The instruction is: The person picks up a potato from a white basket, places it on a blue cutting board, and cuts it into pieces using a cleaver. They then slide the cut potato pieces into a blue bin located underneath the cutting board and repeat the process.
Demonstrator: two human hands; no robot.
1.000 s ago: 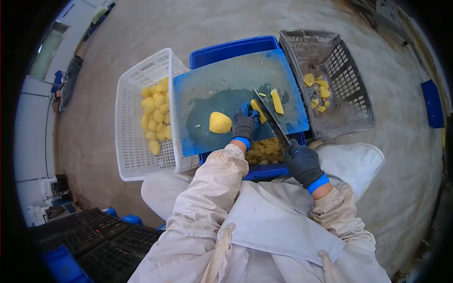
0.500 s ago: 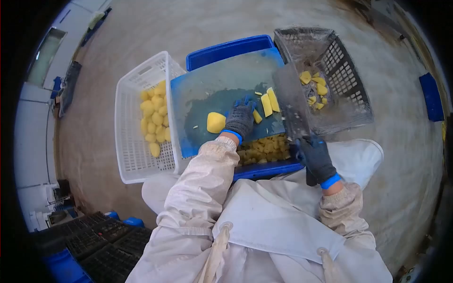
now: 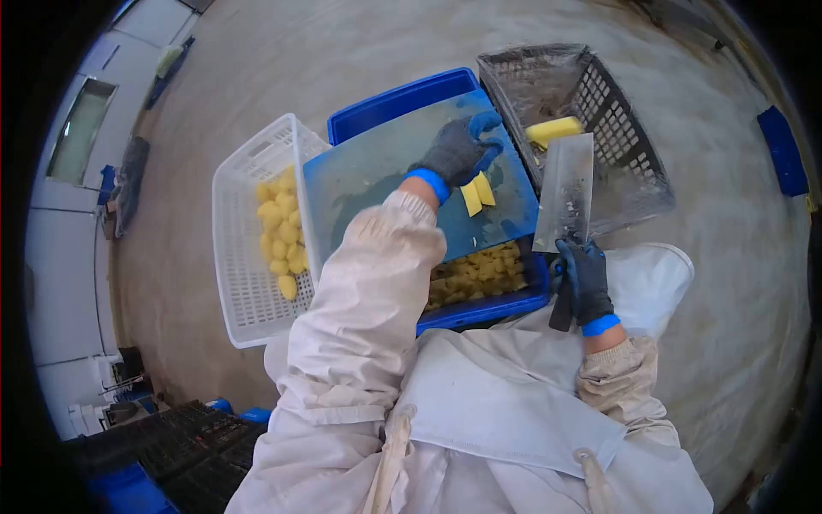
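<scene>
My left hand [image 3: 462,150], in a dark glove with blue fingertips, reaches over the right part of the cutting board [image 3: 360,184]. Its fingers are apart with nothing between them. Close beside it, two cut potato pieces [image 3: 477,195] lie on the board. A larger yellow potato piece [image 3: 554,130] shows over the dark crate [image 3: 629,141], just beyond the cleaver's tip. My right hand [image 3: 584,278], gloved alike, is closed round the handle of a cleaver [image 3: 567,188]. The broad blade points up and away, between board and crate.
Left of the board, a white basket [image 3: 238,283] holds peeled potatoes [image 3: 281,227]. Under the board stands a blue tub [image 3: 497,310] with potato chunks [image 3: 479,276] near my lap. Dark crates [image 3: 193,454] are stacked at lower left.
My left hand has moved right and away, and the large potato has left the board. A yellow piece now shows over the dark crate. The cleaver has turned to show its flat face.
</scene>
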